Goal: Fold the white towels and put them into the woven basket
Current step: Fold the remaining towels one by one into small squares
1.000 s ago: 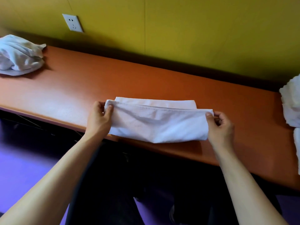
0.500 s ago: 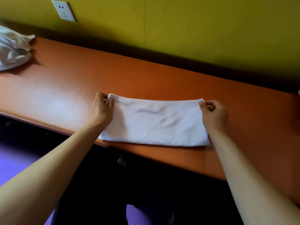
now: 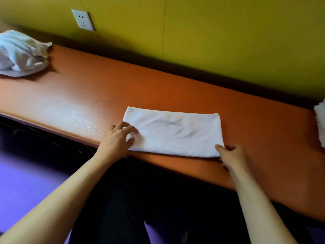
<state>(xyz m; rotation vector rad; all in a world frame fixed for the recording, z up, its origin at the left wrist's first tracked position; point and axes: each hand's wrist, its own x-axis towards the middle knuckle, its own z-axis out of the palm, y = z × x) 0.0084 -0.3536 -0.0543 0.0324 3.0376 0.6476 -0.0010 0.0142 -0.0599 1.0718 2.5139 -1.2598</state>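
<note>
A white towel (image 3: 173,133), folded into a long flat rectangle, lies on the orange table (image 3: 88,95) close to its front edge. My left hand (image 3: 118,138) rests on the towel's near left corner, with spread fingers and thumb lying on top of the cloth. At the near right corner my right hand (image 3: 231,154) pinches the towel, thumb on top and fingers curled beside the edge. The woven basket is not in view.
A crumpled heap of white towels (image 3: 21,53) sits at the table's far left. More white cloth (image 3: 321,124) shows at the right edge of the frame. A yellow wall with a socket (image 3: 82,20) runs behind the table. Dark legs and purple floor lie below.
The upper layer was laid down flat onto the towel. Both hands then let go of the far corners and moved back to the near corners.
</note>
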